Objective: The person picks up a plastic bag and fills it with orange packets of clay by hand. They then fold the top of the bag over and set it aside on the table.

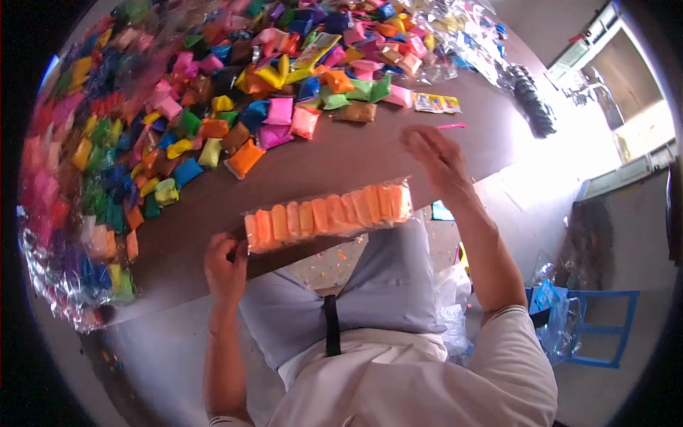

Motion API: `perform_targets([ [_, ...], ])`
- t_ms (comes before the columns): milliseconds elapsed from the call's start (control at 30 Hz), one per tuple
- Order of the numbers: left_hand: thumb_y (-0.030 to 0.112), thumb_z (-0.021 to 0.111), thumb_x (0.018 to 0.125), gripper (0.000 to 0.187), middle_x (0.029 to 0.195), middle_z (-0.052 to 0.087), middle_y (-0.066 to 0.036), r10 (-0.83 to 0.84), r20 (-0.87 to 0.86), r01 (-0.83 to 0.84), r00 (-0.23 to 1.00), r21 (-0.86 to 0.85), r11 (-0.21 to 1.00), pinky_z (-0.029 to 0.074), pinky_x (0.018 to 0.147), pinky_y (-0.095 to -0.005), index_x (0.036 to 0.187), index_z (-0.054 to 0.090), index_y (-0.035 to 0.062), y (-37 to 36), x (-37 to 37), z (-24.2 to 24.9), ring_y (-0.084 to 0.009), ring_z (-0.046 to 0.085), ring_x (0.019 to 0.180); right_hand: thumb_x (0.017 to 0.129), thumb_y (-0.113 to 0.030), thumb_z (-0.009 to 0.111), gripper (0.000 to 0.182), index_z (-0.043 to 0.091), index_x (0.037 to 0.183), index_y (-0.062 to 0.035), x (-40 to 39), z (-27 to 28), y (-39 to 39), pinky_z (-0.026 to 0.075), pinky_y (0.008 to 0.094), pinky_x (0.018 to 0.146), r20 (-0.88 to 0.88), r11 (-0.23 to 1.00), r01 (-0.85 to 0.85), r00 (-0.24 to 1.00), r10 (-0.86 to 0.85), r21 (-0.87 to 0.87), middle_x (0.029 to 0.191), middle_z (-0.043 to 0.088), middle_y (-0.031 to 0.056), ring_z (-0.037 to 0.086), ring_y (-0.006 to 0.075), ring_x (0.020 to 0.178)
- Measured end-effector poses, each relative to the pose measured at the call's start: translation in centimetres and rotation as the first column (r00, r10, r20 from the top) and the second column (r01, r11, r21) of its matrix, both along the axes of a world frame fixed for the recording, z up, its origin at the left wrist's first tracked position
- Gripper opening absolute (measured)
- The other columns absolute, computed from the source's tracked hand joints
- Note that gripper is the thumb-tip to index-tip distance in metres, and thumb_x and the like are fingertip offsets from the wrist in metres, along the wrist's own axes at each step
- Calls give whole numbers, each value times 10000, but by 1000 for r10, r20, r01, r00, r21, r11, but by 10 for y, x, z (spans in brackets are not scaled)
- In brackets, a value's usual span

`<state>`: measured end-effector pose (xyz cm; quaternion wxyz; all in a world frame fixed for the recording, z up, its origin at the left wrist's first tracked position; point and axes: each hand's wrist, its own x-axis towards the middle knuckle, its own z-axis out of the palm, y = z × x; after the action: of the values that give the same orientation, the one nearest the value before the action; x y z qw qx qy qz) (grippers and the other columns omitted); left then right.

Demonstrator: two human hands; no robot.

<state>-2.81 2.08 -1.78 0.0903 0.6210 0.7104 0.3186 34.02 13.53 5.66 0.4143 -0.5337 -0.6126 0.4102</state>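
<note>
A long clear plastic pack [329, 215] holds a row of several orange and peach clay-like packets. It lies along the table's near edge, slightly tilted up to the right. My left hand [226, 262] has its fingers closed on the pack's left end. My right hand [437, 155] is above the table, up and to the right of the pack's right end and apart from it. Its fingers are stretched out and a little blurred, with nothing visible in them. A thin pink stick [452, 126] lies just beyond that hand.
A big heap of small colourful packets [277, 112] covers the far and left parts of the brown table [284, 158]. A yellow printed packet [437, 103], crumpled clear film [455, 32] and a black coiled object [530, 99] lie on the right. A blue chair [605, 329] stands at lower right.
</note>
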Motion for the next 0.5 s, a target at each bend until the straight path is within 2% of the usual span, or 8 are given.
perform_targets([
  [67,197,681,831,226,953,598,-130,10,6,-10,1000,5,1000,453,783,-404,815,608,-16,1,1,2,-332,580,881,966,-308,530,329,609,1063,-4,31,-16,-2,485,269,759,-23,989,118,992,-121,-92,913,629,37,585,118,844],
  [133,197,676,840,228,951,595,-129,14,38,-14,999,3,1000,452,787,-402,812,603,-18,3,-1,0,-330,578,889,961,-343,534,358,614,977,5,53,-40,-15,479,250,700,-91,967,93,989,-117,-236,841,616,38,572,107,762],
  [167,173,670,844,209,951,591,-134,17,-10,-17,1000,50,999,454,788,-397,832,599,-22,2,-4,-7,-328,577,887,958,-361,536,380,616,934,9,60,-51,-26,476,241,671,-129,949,74,985,-119,-306,806,610,39,565,102,720],
  [200,173,668,844,208,959,592,-138,8,16,-9,1000,31,999,454,791,-394,839,599,-22,3,-4,-7,-327,579,892,945,-403,546,415,611,839,-6,46,-44,-41,463,228,621,-70,922,234,961,-268,-307,722,588,26,545,96,649],
  [267,173,666,844,207,976,593,-146,-10,66,10,998,-3,1000,454,799,-389,854,600,-23,4,-4,-2,-327,581,903,932,-427,562,442,623,841,2,54,-59,-54,488,262,567,-120,900,225,950,-287,-374,711,618,66,597,127,640],
  [367,161,650,850,199,985,590,-154,2,62,7,998,-136,991,454,814,-382,864,593,-29,6,-8,3,-323,580,917,890,-537,575,544,610,818,1,38,-60,-74,493,257,557,-72,850,249,946,-316,-464,689,629,75,617,139,595],
  [467,149,633,857,189,963,580,-154,-16,0,16,1000,-38,999,450,813,-381,868,584,-33,3,-14,-8,-316,573,914,837,-616,588,608,634,878,-11,28,-71,-78,503,253,579,-69,785,187,958,-280,-590,743,658,92,642,148,633],
  [500,140,627,858,181,947,575,-155,-5,29,6,1000,-28,1000,449,810,-383,873,581,-35,4,-21,-19,-316,570,908,834,-627,582,619,641,891,-13,24,-74,-79,505,257,576,-133,765,123,955,-264,-632,761,664,95,645,148,639],
])
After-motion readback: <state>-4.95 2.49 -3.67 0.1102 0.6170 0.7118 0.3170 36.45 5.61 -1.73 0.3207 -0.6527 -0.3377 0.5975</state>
